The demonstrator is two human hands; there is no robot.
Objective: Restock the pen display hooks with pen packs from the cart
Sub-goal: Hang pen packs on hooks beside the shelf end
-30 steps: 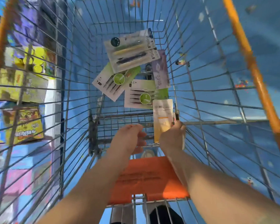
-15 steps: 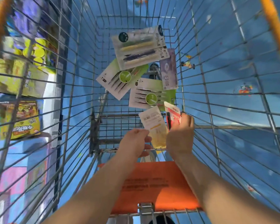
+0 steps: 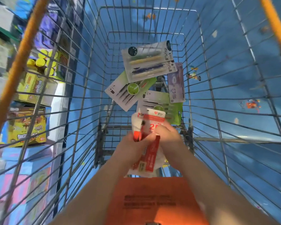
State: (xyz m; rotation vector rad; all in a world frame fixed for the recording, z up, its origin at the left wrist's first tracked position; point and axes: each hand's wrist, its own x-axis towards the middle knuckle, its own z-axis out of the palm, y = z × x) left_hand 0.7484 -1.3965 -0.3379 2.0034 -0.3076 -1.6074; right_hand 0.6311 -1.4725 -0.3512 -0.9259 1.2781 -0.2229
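I look down into a wire shopping cart (image 3: 94, 98). Both hands hold red-and-white pen packs (image 3: 150, 143) above the cart's near end. My left hand (image 3: 131, 146) grips them from the left and my right hand (image 3: 168, 135) grips them from the right. On the cart floor lie more packs: a clear blister pack with yellow and blue pens (image 3: 148, 60), two green-and-white pen packs (image 3: 128, 90) (image 3: 170, 104) and a purple pack (image 3: 176, 82).
An orange flap (image 3: 152, 200) covers the cart's child seat below my forearms. Orange rails (image 3: 21, 62) run along the cart's top edges. Shelves with yellow boxes (image 3: 26, 124) stand to the left beyond the wire side. The floor is blue.
My left hand has joined my right hand on the packs. The packs have turned, so that their red printed side faces me, and have come closer. My view has shifted slightly.
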